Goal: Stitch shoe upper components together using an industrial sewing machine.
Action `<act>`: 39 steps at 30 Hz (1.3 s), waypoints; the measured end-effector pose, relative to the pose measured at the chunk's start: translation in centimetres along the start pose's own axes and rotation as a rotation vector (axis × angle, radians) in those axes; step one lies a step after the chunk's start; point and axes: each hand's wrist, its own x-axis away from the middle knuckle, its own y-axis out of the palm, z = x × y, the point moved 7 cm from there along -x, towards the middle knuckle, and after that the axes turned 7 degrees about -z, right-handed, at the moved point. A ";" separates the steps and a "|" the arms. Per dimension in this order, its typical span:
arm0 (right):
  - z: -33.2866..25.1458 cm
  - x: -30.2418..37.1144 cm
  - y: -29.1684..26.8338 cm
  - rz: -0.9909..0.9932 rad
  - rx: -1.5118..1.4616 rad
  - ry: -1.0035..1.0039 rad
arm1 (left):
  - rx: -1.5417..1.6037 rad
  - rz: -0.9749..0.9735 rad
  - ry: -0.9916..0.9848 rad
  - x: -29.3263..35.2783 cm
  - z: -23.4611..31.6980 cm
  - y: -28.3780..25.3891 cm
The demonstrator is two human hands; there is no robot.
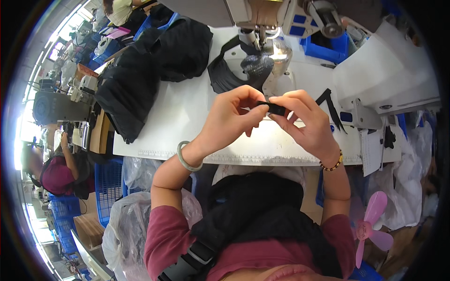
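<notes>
Head view shows the left hand [229, 117] and right hand [307, 124] pinching a small black strap piece [272, 108] between fingertips above the white table [187, 117]; it looks light, limp, best gripped at its 2 ends.

My fingers cover most of the small flat black fabric strip [273, 109], so only its middle shows between my left hand [230, 117] and right hand [307, 122]. The grey sewing machine head [267, 14] at the top centre is cut off by the frame's upper edge. At upper left, the small bright items on the benches blur together beyond telling.
</notes>
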 end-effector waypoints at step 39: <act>2.7 -2.3 1.8 0.485 0.100 0.049 | 0.072 0.029 -0.150 -5.6 2.2 -4.5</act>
